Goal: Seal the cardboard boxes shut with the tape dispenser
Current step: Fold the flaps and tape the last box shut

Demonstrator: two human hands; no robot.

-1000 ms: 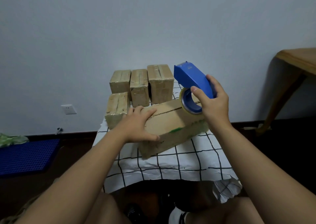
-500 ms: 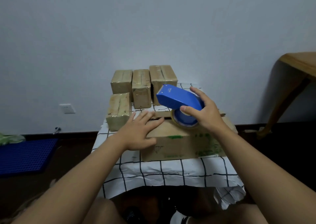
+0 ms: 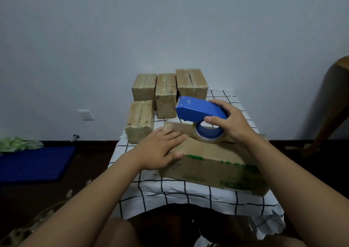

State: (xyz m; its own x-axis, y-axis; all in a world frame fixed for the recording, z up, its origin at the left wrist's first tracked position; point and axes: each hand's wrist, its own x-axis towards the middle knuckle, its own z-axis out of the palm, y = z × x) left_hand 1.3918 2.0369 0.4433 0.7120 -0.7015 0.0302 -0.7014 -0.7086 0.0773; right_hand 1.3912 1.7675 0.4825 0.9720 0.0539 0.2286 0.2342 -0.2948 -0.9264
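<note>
Nothing can be read: the large cardboard box point(image 3: 213, 163) bears smeared green print on its near side, and the blue tape dispenser point(image 3: 198, 110) above it carries a tiny, illegible mark.

Bare forearms, no sleeves (white shoe point(image 3: 205, 243) below)

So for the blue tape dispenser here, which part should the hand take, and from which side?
Judging by its pose, the tape dispenser is best taken at its rounded rear, over the tape roll, from above and the right. The cutter nose points left and away, so that end stays free. The right hand grips there, while the left hand lies flat on the large box.
</note>
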